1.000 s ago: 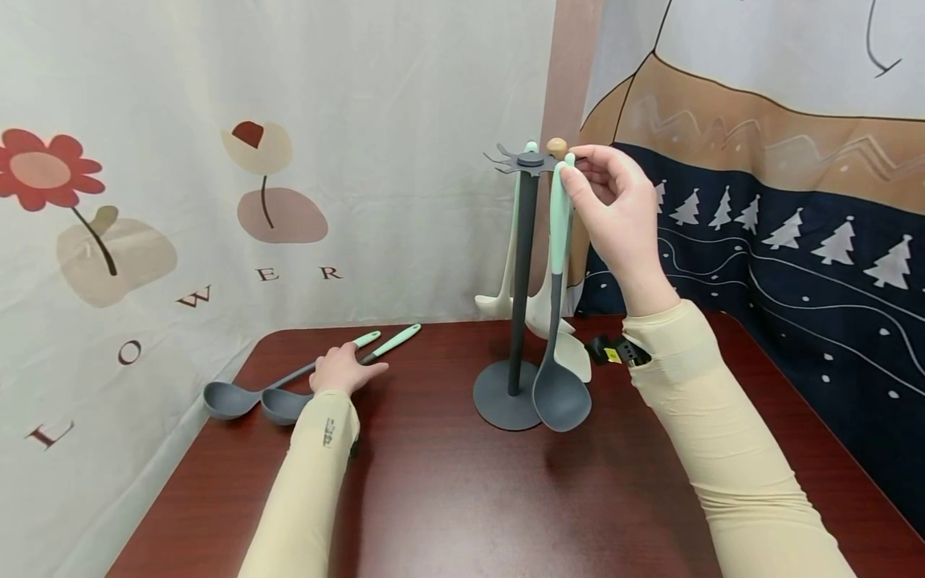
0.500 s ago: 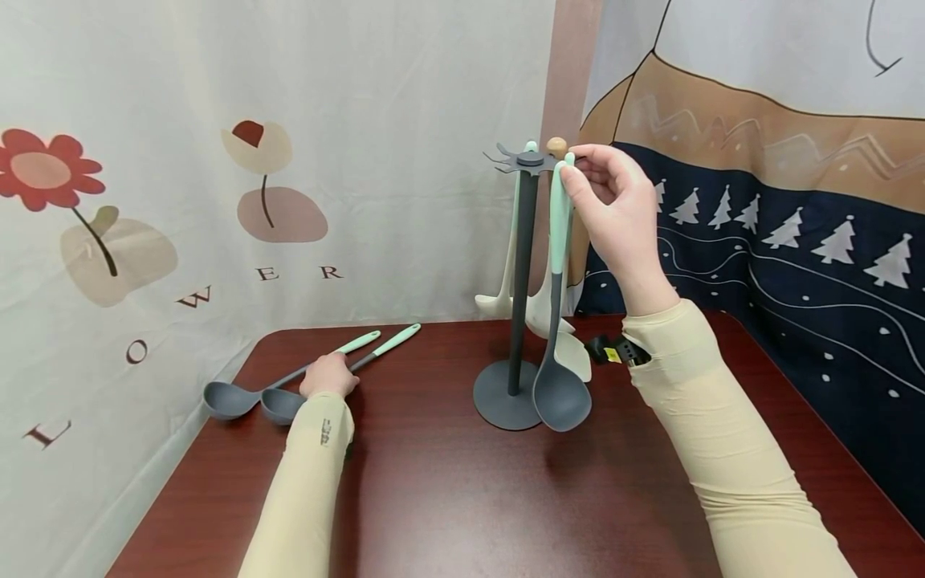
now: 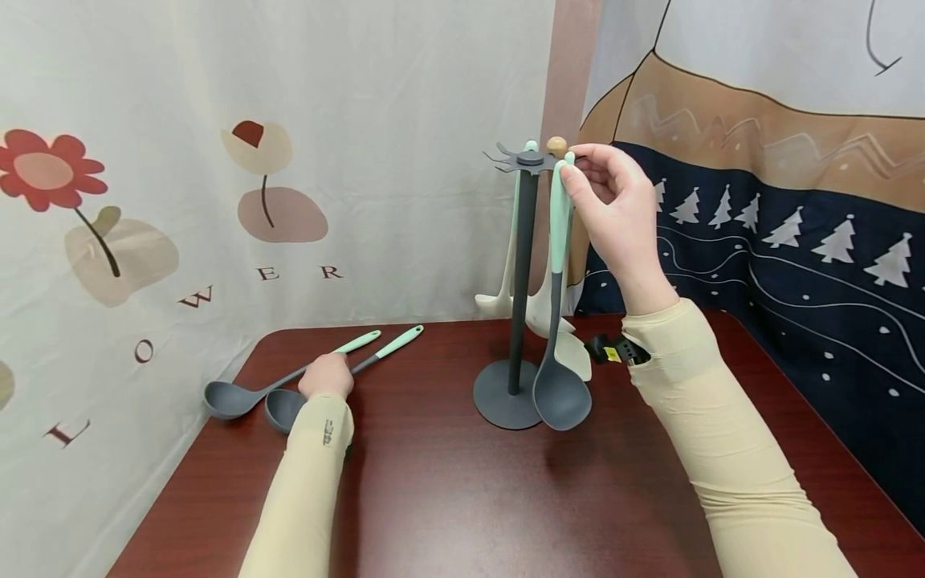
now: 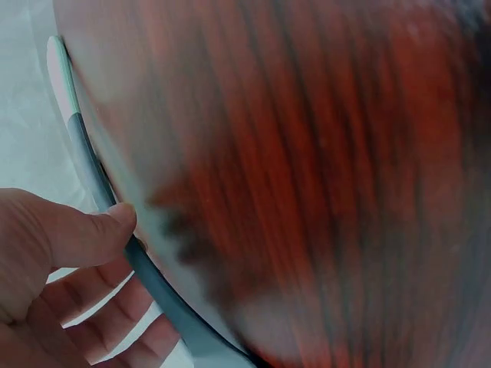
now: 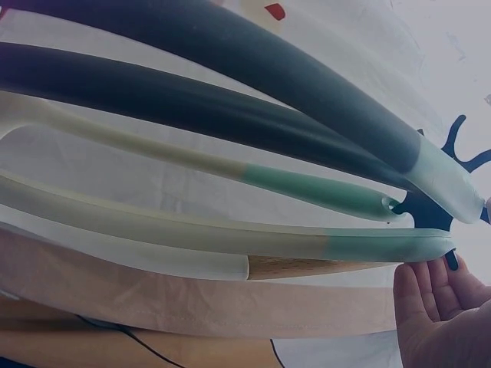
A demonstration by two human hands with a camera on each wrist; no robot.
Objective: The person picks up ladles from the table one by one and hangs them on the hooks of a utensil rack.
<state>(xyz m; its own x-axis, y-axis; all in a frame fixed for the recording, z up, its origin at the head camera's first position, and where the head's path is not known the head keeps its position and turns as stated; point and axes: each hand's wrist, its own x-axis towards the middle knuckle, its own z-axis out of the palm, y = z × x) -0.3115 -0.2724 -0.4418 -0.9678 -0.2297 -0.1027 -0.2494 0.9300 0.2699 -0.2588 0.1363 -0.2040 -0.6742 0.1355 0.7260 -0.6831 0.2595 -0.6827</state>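
My left hand (image 3: 327, 376) grips the dark grey shaft of a ladle (image 3: 396, 341) low over the table. In the left wrist view, the thumb presses on that shaft (image 4: 163, 290) with fingers behind it. Beyond it lies a second grey ladle (image 3: 231, 400) with a mint handle. My right hand (image 3: 620, 221) pinches the top of a mint handle (image 3: 560, 217), at the hooks of a dark utensil stand (image 3: 519, 305). That handle belongs to a grey ladle (image 3: 561, 397) hanging upright. The fingertips are partly hidden in the right wrist view.
Cream utensils with mint handles (image 5: 322, 192) hang at the stand's back, along with one wooden-handled utensil (image 5: 307, 266). Several hooks (image 3: 499, 158) on the left bear nothing. A printed curtain (image 3: 405, 160) stands behind the reddish-brown table (image 3: 433, 498).
My left hand has drawn back slightly to the left and closed its fingers round the nearer ladle's shaft. That ladle has shifted slightly to the right. My right hand stays in place.
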